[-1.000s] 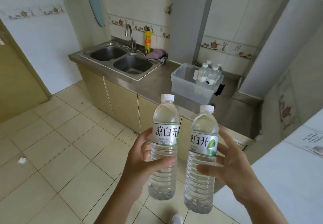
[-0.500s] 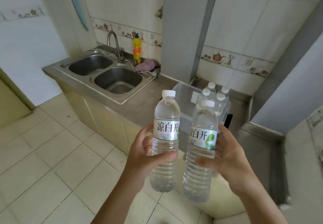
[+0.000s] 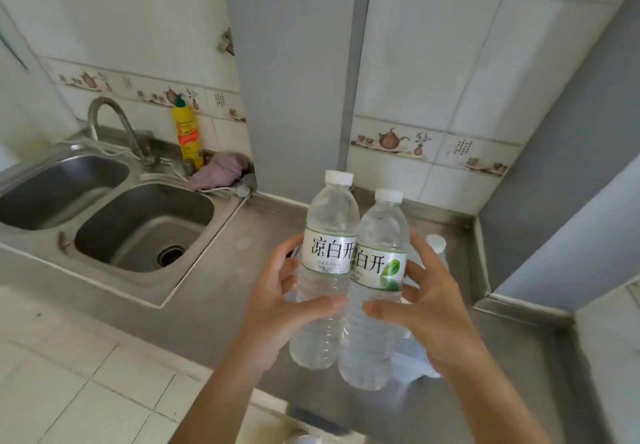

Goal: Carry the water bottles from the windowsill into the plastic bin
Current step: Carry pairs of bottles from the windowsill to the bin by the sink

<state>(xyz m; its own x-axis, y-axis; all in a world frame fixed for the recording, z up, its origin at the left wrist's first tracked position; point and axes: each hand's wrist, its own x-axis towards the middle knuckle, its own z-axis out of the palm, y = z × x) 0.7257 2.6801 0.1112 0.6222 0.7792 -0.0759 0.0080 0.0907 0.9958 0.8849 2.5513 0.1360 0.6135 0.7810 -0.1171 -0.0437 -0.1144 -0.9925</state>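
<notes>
The person stands at the steel table [image 3: 214, 291] with a water bottle in each hand. The left grip [image 3: 277, 301] is wrapped around the left bottle [image 3: 327, 270] just under its label, thumb across the front and fingers behind. The right grip [image 3: 426, 308] is closed on the right bottle [image 3: 375, 291] in the same way, thumb in front, fingers spread around the far side. Both bottles stand upright, white caps on top, and their sides touch between the two hands, the left one slightly higher.

Behind the right grip, a third bottle cap [image 3: 435, 243] pokes up, and a pale clear edge showing below that hand is probably the plastic bin [image 3: 420, 362], though the hands and bottles hide nearly all of it.

Well off to the left of the left grip lies the double sink [image 3: 138, 222] with its curved tap [image 3: 110, 121]. Beyond the sink, against the tiled wall [image 3: 433, 62], stands a yellow detergent bottle [image 3: 187, 132], with a crumpled purple cloth [image 3: 220, 170] just beside it. A grey column [image 3: 294, 62] rises straight behind the held bottles.
</notes>
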